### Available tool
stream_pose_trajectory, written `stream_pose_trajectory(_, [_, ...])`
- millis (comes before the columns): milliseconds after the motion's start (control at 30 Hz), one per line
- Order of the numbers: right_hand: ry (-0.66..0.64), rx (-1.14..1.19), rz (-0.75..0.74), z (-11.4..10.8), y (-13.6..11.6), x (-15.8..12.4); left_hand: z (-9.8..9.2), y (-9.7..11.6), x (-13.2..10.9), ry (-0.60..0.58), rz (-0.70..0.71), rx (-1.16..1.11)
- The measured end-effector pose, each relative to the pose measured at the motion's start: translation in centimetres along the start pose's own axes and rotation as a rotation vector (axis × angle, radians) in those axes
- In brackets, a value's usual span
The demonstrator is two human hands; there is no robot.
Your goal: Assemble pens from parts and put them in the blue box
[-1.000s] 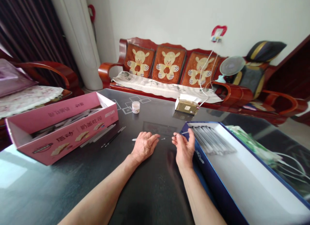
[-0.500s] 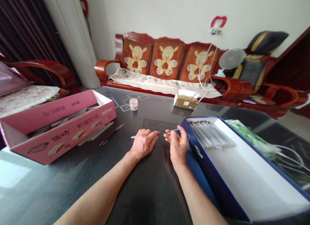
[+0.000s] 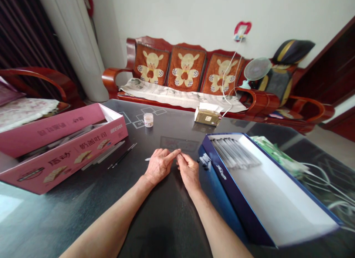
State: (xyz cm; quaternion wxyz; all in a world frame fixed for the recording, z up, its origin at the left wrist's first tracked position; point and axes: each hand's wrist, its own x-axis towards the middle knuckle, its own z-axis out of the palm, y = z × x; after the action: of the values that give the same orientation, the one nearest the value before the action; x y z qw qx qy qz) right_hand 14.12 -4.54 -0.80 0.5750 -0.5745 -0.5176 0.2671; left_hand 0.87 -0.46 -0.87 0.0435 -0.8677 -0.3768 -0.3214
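My left hand point(image 3: 159, 165) is closed around a thin pen point(image 3: 148, 159), whose pale end pokes out on the left. Close beside it, my right hand point(image 3: 188, 169) is pinched at the pen's other end, and its fingertips meet the left forefinger. The fingers hide most of the pen. To the right, a blue box point(image 3: 246, 206) with a white inside holds a row of clear pens point(image 3: 235, 153) with dark tips. Several small grey caps point(image 3: 205, 161) lie by the blue box's left wall.
A pink carton point(image 3: 80, 150) with thin sticks inside stands at left. Clear tubes point(image 3: 104, 154) and dark thin refills point(image 3: 122, 157) lie beside it. Further back are a small white jar point(image 3: 148, 120) and a tissue box point(image 3: 207, 115). A green packet point(image 3: 277, 154) and white cables lie at right.
My right hand has moved left and turned inward to meet my left hand. The dark stick seen between the hands is now hidden. The whole view has shifted slightly.
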Motion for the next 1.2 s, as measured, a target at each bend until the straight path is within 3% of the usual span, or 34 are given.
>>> stream_pose_trajectory(100, [-0.034, -0.206, -0.238, -0.4, -0.1, 0.2, -0.1, 0.0, 0.1, 0.002, -0.029, 0.008])
stream_pose_trajectory(200, [-0.021, -0.441, -0.351, -1.6, -0.2, 0.6, -0.1, 0.0, 0.1, 0.012, -0.063, 0.026])
stream_pose_trajectory(367, [0.076, -0.907, -0.278, -5.0, 0.3, 2.0, 0.2, -0.1, 0.0, 0.014, -0.073, 0.048])
stream_pose_trajectory(467, [0.059, -1.08, -0.202, -6.3, 0.9, 2.5, 0.2, -0.1, 0.0, 0.016, -0.062, 0.055])
stream_pose_trajectory(800, [-0.001, -1.205, -0.154, -6.1, 0.8, 2.1, 0.1, -0.1, 0.0, 0.029, -0.057, 0.036])
stream_pose_trajectory(933, [0.019, -1.07, -0.174, -5.8, 0.5, 2.3, -0.1, 0.0, 0.1, 0.038, -0.056, 0.032])
stream_pose_trajectory(1033, [0.043, -0.64, -0.235, -4.5, 0.5, 2.3, -0.2, 0.1, 0.1, 0.051, -0.057, 0.037])
stream_pose_trajectory(1100, [0.024, -0.248, -0.126, -3.3, 0.7, 2.1, -0.2, 0.1, 0.2, 0.055, -0.053, 0.026])
stream_pose_trajectory(1200, [-0.018, 0.261, 0.219, -1.5, 1.0, 1.5, -0.1, 0.2, 0.2, 0.053, -0.041, 0.005])
